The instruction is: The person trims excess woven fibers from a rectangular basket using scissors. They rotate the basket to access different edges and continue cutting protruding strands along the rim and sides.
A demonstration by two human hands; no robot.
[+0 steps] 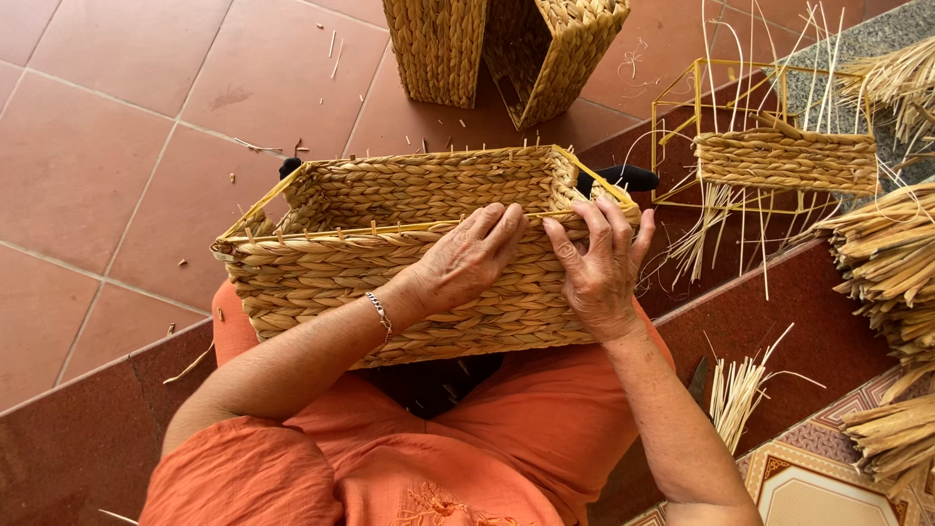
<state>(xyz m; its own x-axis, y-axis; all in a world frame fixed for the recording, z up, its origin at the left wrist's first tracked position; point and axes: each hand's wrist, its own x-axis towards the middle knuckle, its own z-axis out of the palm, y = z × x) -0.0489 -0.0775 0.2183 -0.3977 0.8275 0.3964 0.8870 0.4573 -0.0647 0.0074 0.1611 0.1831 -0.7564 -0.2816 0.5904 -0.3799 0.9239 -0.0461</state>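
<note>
A rectangular woven straw basket (321, 282) rests on my lap, its open top facing up and a yellow wire frame showing along the rim. My left hand (467, 258) lies on the near wall, fingers hooked over the rim, a silver bracelet on the wrist. My right hand (599, 263) grips the same rim close to the right corner, fingers pressing the weave. Both hands are almost touching each other.
Two finished woven baskets (506, 49) stand on the red tile floor ahead. A half-woven basket on a yellow wire frame (779, 156) sits to the right. Bundles of dried straw (891, 273) lie along the right edge; loose stalks (740, 390) lie by my right knee.
</note>
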